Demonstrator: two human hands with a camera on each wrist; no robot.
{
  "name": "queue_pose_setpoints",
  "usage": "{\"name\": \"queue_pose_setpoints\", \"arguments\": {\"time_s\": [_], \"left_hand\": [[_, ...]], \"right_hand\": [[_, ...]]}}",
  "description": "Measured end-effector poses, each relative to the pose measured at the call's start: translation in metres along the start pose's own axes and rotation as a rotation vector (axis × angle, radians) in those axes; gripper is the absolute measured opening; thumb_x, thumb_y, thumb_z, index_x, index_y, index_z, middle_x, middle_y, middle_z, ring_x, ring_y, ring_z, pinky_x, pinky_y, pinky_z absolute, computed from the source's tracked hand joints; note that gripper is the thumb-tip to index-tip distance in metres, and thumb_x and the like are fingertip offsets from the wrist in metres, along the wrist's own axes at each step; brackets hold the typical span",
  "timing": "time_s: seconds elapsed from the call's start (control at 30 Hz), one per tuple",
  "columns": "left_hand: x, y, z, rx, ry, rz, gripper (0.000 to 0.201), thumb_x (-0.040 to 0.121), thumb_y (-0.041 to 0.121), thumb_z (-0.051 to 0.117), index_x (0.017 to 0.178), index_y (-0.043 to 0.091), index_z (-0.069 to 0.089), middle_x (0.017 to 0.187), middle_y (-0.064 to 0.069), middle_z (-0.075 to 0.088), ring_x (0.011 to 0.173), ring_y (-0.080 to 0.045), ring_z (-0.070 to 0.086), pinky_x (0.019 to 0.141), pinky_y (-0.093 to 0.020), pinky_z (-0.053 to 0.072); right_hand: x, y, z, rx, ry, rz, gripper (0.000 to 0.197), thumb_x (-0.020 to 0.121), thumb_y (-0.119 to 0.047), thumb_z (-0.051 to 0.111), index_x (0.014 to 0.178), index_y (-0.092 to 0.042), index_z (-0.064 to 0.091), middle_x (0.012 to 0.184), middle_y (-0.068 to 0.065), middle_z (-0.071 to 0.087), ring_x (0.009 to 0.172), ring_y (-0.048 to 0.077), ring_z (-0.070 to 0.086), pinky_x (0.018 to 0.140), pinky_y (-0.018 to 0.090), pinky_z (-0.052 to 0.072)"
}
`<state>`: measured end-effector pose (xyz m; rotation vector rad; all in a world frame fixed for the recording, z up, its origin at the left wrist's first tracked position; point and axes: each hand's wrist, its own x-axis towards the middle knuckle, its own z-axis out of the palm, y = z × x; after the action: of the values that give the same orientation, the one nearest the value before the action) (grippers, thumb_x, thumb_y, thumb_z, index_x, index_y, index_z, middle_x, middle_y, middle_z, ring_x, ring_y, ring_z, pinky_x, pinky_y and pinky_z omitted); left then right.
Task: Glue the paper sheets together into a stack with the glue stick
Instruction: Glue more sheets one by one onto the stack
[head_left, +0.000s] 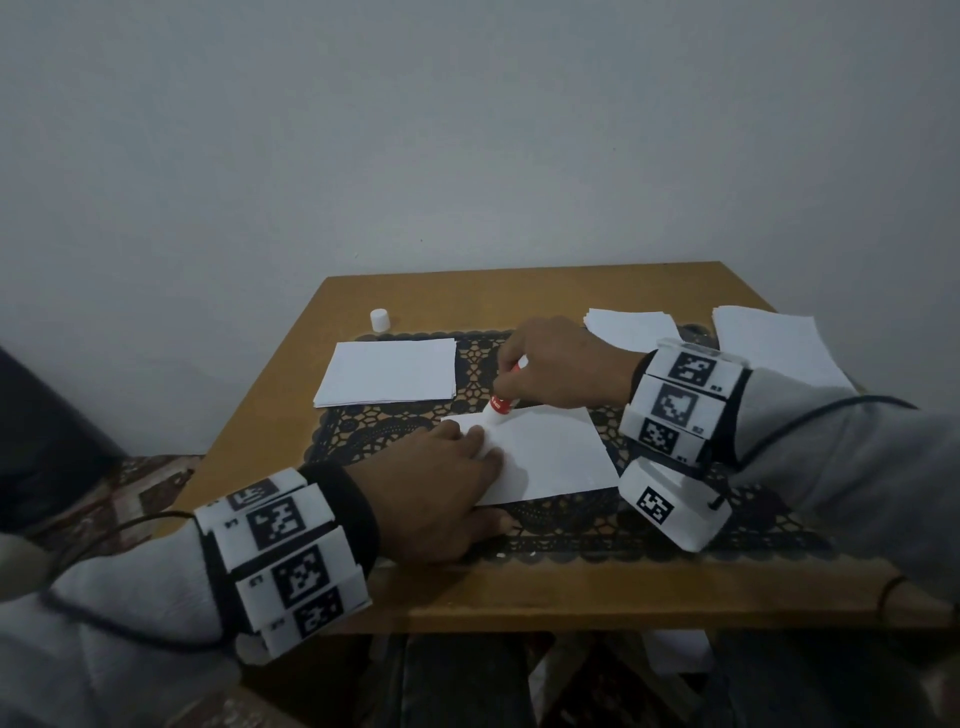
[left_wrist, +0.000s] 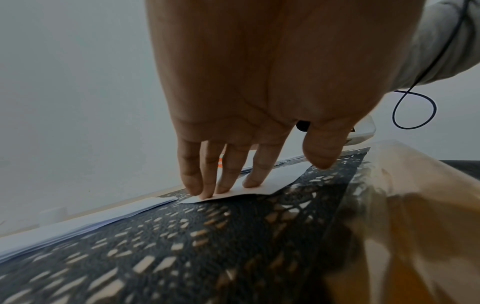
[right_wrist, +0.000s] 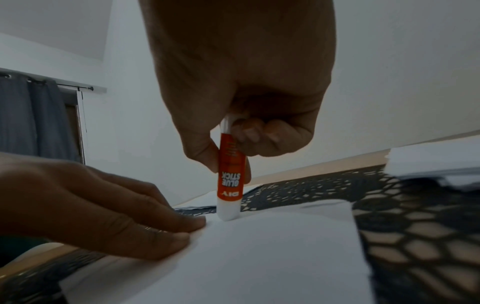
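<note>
Gluing mid-task. Head view: right hand (head_left: 558, 364) is pinching the glue stick (head_left: 502, 404), tip on the sheet (head_left: 550, 457) at tabletop (head_left: 519, 288) centre; stack (head_left: 387, 371) lying left, loose piles (head_left: 779, 338) waiting far right. Left wrist view: left hand (left_wrist: 233, 102) fingers (left_wrist: 253, 174) are pressing flat, spread. Right wrist view: stick upright, touching the sheet's far edge; much is probably left.

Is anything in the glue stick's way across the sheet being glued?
Only the left hand, whose fingers press the sheet flat beside the glue stick. The remaining surface looks bare.
</note>
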<state>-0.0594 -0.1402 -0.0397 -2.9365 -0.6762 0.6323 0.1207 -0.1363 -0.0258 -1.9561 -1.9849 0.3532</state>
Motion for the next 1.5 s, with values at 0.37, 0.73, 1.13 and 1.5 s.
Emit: {"name": "queue_pose_setpoints", "arguments": {"time_s": [0.37, 0.73, 1.13, 1.5], "left_hand": [[0.008, -0.004, 0.003, -0.018, 0.071, 0.001, 0.058, 0.095, 0.057, 0.033, 0.139, 0.02, 0.039, 0.141, -0.008, 0.042, 0.123, -0.023, 0.041, 0.103, -0.042, 0.041], [0.015, -0.011, -0.002, -0.048, 0.174, 0.035, 0.039, 0.096, 0.044, 0.043, 0.129, 0.025, 0.051, 0.119, -0.002, 0.056, 0.107, -0.02, 0.053, 0.093, -0.037, 0.047], [0.048, -0.012, -0.018, 0.076, 0.133, 0.036, 0.064, 0.091, 0.037, 0.059, 0.148, 0.033, 0.03, 0.122, -0.008, 0.051, 0.108, -0.025, 0.052, 0.083, -0.031, 0.042], [0.053, -0.007, -0.021, 0.129, 0.041, 0.014, 0.069, 0.093, 0.036, 0.057, 0.151, 0.033, 0.02, 0.125, -0.012, 0.044, 0.106, -0.028, 0.051, 0.072, -0.031, 0.038]], "right_hand": [[-0.015, 0.022, -0.015, -0.119, 0.029, 0.256, 0.038, 0.083, -0.029, 0.063, 0.054, -0.013, 0.044, 0.051, 0.0, 0.037, 0.049, 0.016, 0.033, 0.049, 0.025, 0.027], [-0.022, 0.032, -0.024, -0.212, 0.005, 0.348, 0.037, 0.087, -0.034, 0.061, 0.063, -0.012, 0.043, 0.062, 0.001, 0.043, 0.057, 0.013, 0.04, 0.051, 0.024, 0.031], [-0.029, 0.041, -0.053, -0.08, 0.023, 0.332, 0.036, 0.088, -0.03, 0.057, 0.062, -0.005, 0.054, 0.053, 0.005, 0.048, 0.036, 0.015, 0.045, 0.037, 0.02, 0.037], [-0.031, 0.038, -0.019, -0.098, 0.01, 0.092, 0.024, 0.085, -0.026, 0.062, 0.075, -0.006, 0.071, 0.082, 0.012, 0.07, 0.073, 0.025, 0.063, 0.067, 0.04, 0.052]]}}
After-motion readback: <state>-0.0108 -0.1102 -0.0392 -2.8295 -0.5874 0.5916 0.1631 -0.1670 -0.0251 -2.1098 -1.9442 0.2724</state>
